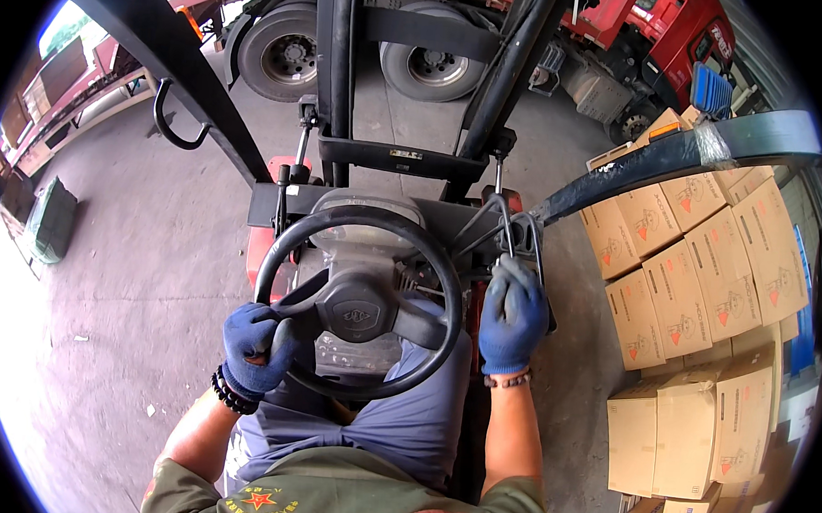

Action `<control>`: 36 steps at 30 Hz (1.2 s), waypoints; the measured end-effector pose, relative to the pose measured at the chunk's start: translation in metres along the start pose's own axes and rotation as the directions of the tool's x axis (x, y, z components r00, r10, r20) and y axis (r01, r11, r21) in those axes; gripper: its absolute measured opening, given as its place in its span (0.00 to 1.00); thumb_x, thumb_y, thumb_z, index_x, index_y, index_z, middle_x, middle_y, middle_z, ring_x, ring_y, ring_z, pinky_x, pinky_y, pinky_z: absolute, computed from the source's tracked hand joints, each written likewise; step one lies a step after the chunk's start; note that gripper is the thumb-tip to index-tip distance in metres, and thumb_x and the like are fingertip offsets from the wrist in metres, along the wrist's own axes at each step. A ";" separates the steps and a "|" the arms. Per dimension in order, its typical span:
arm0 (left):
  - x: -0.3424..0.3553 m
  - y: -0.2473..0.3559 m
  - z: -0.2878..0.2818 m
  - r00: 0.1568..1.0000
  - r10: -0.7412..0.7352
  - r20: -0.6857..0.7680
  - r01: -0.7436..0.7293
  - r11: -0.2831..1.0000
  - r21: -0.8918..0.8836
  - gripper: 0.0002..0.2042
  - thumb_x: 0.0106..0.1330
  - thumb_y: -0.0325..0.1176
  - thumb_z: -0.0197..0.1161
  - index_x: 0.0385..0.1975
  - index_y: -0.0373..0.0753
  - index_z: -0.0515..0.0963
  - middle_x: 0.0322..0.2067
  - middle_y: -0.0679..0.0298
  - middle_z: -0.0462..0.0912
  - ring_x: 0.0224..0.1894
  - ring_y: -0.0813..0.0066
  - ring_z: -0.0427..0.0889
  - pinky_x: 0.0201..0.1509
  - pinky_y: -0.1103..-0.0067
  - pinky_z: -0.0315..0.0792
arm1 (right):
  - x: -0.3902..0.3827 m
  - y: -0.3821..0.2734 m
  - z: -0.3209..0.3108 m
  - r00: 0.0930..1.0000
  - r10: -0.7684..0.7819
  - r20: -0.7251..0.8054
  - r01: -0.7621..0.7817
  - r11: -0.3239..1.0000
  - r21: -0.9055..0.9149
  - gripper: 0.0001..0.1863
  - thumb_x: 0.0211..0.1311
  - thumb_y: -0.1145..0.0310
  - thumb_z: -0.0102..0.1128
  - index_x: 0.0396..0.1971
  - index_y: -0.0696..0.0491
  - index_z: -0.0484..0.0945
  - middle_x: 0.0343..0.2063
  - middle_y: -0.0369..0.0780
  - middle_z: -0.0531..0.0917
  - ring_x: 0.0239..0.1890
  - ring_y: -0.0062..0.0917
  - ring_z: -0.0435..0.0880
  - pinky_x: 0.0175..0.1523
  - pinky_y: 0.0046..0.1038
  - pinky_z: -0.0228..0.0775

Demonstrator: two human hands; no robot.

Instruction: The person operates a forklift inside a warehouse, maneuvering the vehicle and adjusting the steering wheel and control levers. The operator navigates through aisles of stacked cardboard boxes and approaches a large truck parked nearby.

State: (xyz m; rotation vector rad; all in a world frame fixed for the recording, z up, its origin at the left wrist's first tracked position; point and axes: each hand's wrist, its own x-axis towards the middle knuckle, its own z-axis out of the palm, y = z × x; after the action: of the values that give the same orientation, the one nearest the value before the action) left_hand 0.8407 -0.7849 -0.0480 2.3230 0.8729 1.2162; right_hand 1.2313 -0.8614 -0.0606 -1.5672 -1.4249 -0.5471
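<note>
My left hand, in a blue and grey work glove, is closed on the left side of a black steering wheel. The fingers curl in at the rim, and they hide whatever part they wrap around. My right hand, gloved the same way, reaches forward to the right of the wheel. Its fingers are closed at the lower end of a control lever; the glove covers the lever's tip. Beside that lever stands a bent black bar. Both forearms come up from the lower edge, with a beaded bracelet on each wrist.
Ahead rises the forklift's black mast. Beyond it stands a red truck with large wheels. Stacked cardboard boxes line the right side, close to the overhead guard's bar. A dark green bundle lies on the concrete floor at left.
</note>
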 end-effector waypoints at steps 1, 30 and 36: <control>0.001 0.000 0.000 1.000 0.000 0.001 0.000 1.000 -0.002 0.11 0.60 0.28 0.73 0.21 0.37 0.76 0.25 0.52 0.81 0.26 0.46 0.79 0.32 0.61 0.69 | 0.009 0.003 0.003 1.000 0.023 -0.017 -0.023 1.000 0.020 0.06 0.77 0.72 0.69 0.40 0.59 0.89 0.51 0.46 0.94 0.52 0.45 0.93 0.58 0.45 0.85; 0.006 0.003 0.003 1.000 0.015 0.006 -0.015 1.000 0.003 0.13 0.60 0.29 0.75 0.20 0.38 0.75 0.23 0.54 0.79 0.25 0.47 0.78 0.31 0.61 0.67 | 0.044 0.015 0.024 0.992 -0.048 -0.114 0.039 0.996 -0.084 0.06 0.77 0.72 0.71 0.37 0.59 0.88 0.44 0.44 0.95 0.44 0.42 0.95 0.51 0.40 0.88; 0.005 0.002 -0.002 0.996 0.024 0.081 -0.026 1.000 0.017 0.07 0.61 0.27 0.71 0.23 0.37 0.79 0.26 0.53 0.82 0.28 0.47 0.80 0.34 0.61 0.71 | 0.047 0.017 0.026 0.991 -0.028 -0.133 0.020 0.998 -0.064 0.06 0.77 0.73 0.71 0.37 0.59 0.88 0.44 0.44 0.95 0.45 0.43 0.95 0.54 0.42 0.88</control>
State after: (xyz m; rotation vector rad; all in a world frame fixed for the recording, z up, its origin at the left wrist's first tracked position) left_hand 0.8416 -0.7825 -0.0429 2.3866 0.8328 1.1195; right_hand 1.2515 -0.8129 -0.0401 -1.5342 -1.3381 -0.7042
